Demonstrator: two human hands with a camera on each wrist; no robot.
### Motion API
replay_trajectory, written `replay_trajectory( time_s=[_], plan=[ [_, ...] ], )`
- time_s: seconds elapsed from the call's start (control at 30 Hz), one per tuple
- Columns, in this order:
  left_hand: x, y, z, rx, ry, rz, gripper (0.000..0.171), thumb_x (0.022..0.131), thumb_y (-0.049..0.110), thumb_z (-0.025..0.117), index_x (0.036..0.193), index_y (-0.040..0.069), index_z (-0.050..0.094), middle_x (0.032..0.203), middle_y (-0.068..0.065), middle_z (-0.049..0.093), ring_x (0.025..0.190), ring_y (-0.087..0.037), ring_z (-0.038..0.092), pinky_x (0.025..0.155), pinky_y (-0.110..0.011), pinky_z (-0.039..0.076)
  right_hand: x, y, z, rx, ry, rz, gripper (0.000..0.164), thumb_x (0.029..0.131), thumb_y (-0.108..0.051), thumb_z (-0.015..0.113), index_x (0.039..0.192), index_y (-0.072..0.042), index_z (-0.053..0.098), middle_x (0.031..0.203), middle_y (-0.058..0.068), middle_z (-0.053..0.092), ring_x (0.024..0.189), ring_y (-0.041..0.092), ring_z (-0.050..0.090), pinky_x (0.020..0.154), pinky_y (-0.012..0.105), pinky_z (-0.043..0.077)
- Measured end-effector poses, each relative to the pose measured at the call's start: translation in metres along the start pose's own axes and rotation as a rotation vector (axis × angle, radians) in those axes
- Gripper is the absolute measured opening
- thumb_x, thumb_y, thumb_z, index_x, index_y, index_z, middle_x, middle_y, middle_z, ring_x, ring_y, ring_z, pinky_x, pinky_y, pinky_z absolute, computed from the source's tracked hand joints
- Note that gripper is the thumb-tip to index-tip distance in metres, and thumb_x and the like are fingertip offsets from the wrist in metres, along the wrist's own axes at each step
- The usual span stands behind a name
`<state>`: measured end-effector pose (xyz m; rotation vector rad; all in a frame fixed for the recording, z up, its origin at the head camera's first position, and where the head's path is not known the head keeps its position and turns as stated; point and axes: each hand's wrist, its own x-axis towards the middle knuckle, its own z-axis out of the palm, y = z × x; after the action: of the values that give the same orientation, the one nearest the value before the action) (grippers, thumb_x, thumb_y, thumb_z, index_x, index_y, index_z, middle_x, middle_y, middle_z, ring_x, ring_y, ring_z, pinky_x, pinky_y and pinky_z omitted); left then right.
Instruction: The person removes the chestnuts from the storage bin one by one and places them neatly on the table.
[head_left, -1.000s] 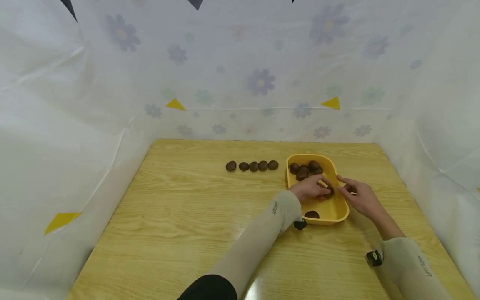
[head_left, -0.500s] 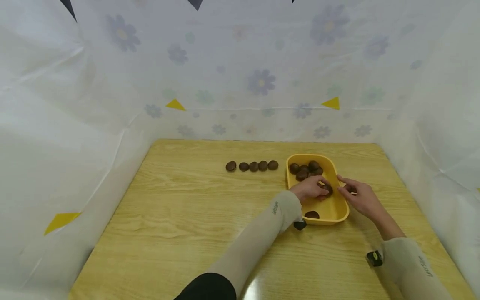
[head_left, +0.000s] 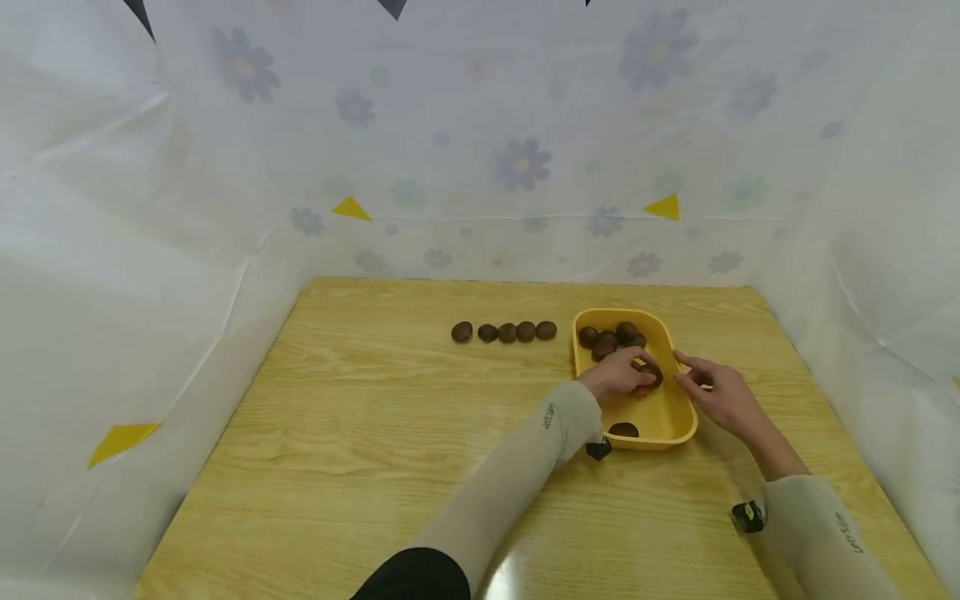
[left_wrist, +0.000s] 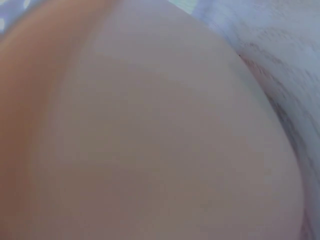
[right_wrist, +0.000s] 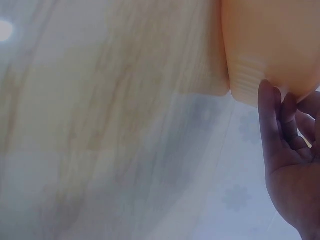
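In the head view, my left hand [head_left: 617,373] reaches over the near-left side of a yellow plastic tray [head_left: 681,435] and pinches a brown chestnut [head_left: 656,377] inside it. Several more chestnuts [head_left: 604,340] cluster at the tray's far end, partly covered by that hand. Another chestnut [head_left: 624,429] lies alone in the near-left corner. My right hand [head_left: 716,392] holds the tray's right rim, thumb at the edge; the right wrist view has its fingers [right_wrist: 270,115] against the outer wall. Blurred skin and sleeve fill the left wrist view, hiding the fingertips.
A short row of chestnuts [head_left: 507,332] lies on the wooden table [head_left: 360,450], left of the tray near the back edge. White sheeting [head_left: 450,242] with flower prints rises behind the table and along both sides.
The pinched chestnut has shifted slightly left and up within the tray, turning a little in my left fingers. My right hand and the row of chestnuts stay where they were.
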<state>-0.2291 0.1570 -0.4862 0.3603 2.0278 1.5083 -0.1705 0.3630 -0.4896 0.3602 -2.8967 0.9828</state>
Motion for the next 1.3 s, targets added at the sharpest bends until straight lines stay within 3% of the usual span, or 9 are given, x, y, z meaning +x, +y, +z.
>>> replay_trajectory(
  time_s=[0.13,0.3,0.47,0.67,1.0,1.17,1.3],
  plan=[
    [0.000,0.001,-0.001,-0.001,0.029,0.023,0.021,0.104,0.009,0.062,0.125,0.007,0.064,0.093,-0.004,0.063,0.093,-0.032,0.071,0.077,-0.037,0.058,0.001,-0.001,0.000,-0.004,-0.008,0.009,0.049,0.108,-0.021,0.058,0.149,0.006,0.051,0.088,0.008,0.071,0.080,-0.003,0.059,0.058,0.024,0.045],
    [-0.002,0.004,-0.004,-0.001,0.057,0.033,0.021,0.104,0.011,0.063,0.125,0.011,0.066,0.101,-0.002,0.067,0.095,-0.026,0.071,0.080,-0.034,0.060,0.001,-0.002,0.000,0.000,-0.004,0.007,0.049,0.108,-0.021,0.058,0.148,0.007,0.050,0.087,0.009,0.071,0.074,0.000,0.057,0.055,0.025,0.043],
    [-0.006,0.008,-0.007,-0.035,0.051,0.043,0.024,0.105,0.012,0.062,0.128,0.013,0.065,0.111,-0.002,0.068,0.104,-0.028,0.071,0.089,-0.039,0.060,-0.001,-0.003,0.001,0.015,0.002,-0.001,0.048,0.108,-0.019,0.059,0.148,0.007,0.051,0.086,0.008,0.071,0.072,-0.001,0.056,0.055,0.025,0.043],
    [-0.011,0.013,-0.016,-0.093,0.057,0.073,0.024,0.105,0.013,0.062,0.128,0.014,0.064,0.106,0.001,0.066,0.106,-0.029,0.071,0.094,-0.042,0.060,-0.001,-0.004,0.000,0.017,0.005,0.005,0.048,0.108,-0.020,0.058,0.148,0.006,0.051,0.087,0.010,0.071,0.071,0.001,0.056,0.054,0.025,0.043],
    [-0.024,0.005,-0.057,-0.210,0.016,0.164,0.029,0.106,0.008,0.059,0.134,0.006,0.061,0.117,-0.006,0.064,0.121,-0.043,0.064,0.107,-0.055,0.052,0.003,-0.009,0.001,0.008,0.008,-0.020,0.047,0.107,-0.017,0.059,0.146,0.008,0.052,0.088,0.011,0.071,0.071,-0.001,0.056,0.054,0.024,0.042],
    [-0.036,0.005,-0.082,-0.154,0.051,0.199,0.029,0.107,0.013,0.059,0.135,0.009,0.060,0.125,-0.008,0.060,0.119,-0.036,0.065,0.108,-0.054,0.051,0.004,-0.009,0.000,0.006,0.004,-0.024,0.047,0.108,-0.018,0.058,0.147,0.008,0.051,0.089,0.012,0.071,0.071,0.000,0.057,0.054,0.025,0.043],
    [-0.045,0.003,-0.103,-0.140,0.080,0.213,0.032,0.107,0.015,0.058,0.139,0.010,0.057,0.128,-0.011,0.057,0.121,-0.042,0.064,0.107,-0.054,0.051,0.003,-0.006,0.001,0.005,-0.001,-0.011,0.048,0.108,-0.020,0.058,0.148,0.006,0.051,0.090,0.011,0.071,0.073,-0.002,0.058,0.054,0.025,0.044]
  ],
)
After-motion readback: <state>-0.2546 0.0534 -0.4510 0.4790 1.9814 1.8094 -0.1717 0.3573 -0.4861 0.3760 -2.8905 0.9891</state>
